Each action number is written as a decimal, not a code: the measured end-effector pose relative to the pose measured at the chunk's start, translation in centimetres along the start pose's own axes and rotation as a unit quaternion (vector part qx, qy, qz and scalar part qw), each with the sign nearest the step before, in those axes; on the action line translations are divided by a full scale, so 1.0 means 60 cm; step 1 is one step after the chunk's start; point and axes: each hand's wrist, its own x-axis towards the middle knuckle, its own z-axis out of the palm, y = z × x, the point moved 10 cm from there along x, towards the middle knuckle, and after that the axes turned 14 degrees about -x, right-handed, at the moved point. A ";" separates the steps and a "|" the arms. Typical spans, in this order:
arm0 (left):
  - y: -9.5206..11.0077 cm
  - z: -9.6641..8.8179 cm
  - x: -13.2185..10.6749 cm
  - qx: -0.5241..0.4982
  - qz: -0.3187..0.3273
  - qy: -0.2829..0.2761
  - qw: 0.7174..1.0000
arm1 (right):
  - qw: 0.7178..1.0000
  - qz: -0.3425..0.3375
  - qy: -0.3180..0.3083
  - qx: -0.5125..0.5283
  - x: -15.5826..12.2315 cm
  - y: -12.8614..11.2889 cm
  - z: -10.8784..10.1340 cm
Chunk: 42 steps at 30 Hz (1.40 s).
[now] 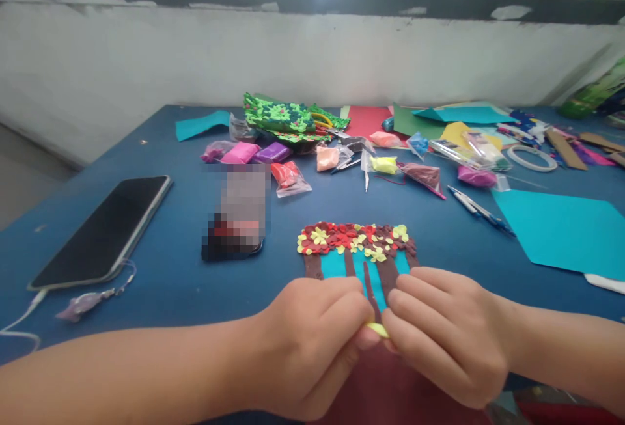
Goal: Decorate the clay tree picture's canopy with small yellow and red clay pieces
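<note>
Between my left hand (317, 340) and my right hand (444, 334) is a small piece of yellow modelling clay (377, 329). Both hands are closed, with the clay pinched where their fingertips meet. Just beyond my knuckles lies a turquoise card (334, 264) with brown clay strips (388, 273) running down it. Red, brown and yellow clay petals (336, 237) cover its far end. My hands hide the card's near part.
A phone (105, 233) with a cable lies at left, near a blurred-out object (239, 217). Behind are bagged clays (291, 178), a green flower-covered piece (278, 116) and coloured papers. At right lie a compass (481, 210), a tape roll (532, 158) and turquoise paper (566, 230).
</note>
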 end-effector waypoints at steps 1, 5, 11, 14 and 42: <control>-0.004 -0.005 -0.001 -0.022 -0.008 0.018 1.000 | 1.000 -0.001 -0.017 0.004 0.001 0.001 0.005; -0.017 -0.024 -0.007 -0.071 -0.023 0.087 0.993 | 0.996 -0.028 -0.079 0.005 0.003 0.000 0.021; -0.011 -0.007 -0.010 -0.016 -0.009 0.035 0.999 | 0.999 0.021 -0.004 -0.040 -0.009 0.008 0.006; -0.003 -0.003 -0.009 0.035 0.006 0.011 0.999 | 1.000 -0.007 -0.008 -0.023 -0.010 -0.006 0.010; 0.007 -0.007 0.001 0.045 0.066 0.024 0.997 | 0.995 -0.002 -0.073 -0.063 -0.001 0.005 0.021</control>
